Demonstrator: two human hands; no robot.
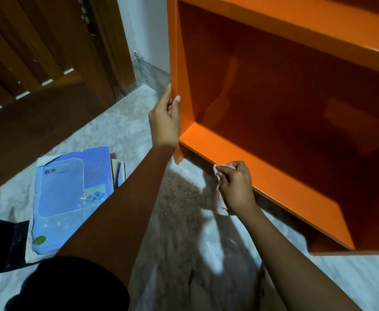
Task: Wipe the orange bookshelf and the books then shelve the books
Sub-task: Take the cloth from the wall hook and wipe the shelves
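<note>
The orange bookshelf (274, 97) fills the right side, its lower compartment bare inside. My left hand (165, 122) grips the shelf's left side panel near the bottom, thumb on the inner face. My right hand (235, 185) is closed on a pale pink cloth (220, 204) and presses it against the front edge of the bottom board. A stack of books (71, 198) lies on the floor to the left, a blue book with a worn cover on top.
A dark wooden door (38, 63) stands at the left, beside a white wall (143, 30). The floor (184, 243) is pale speckled stone. Dark clothing shows at the lower left.
</note>
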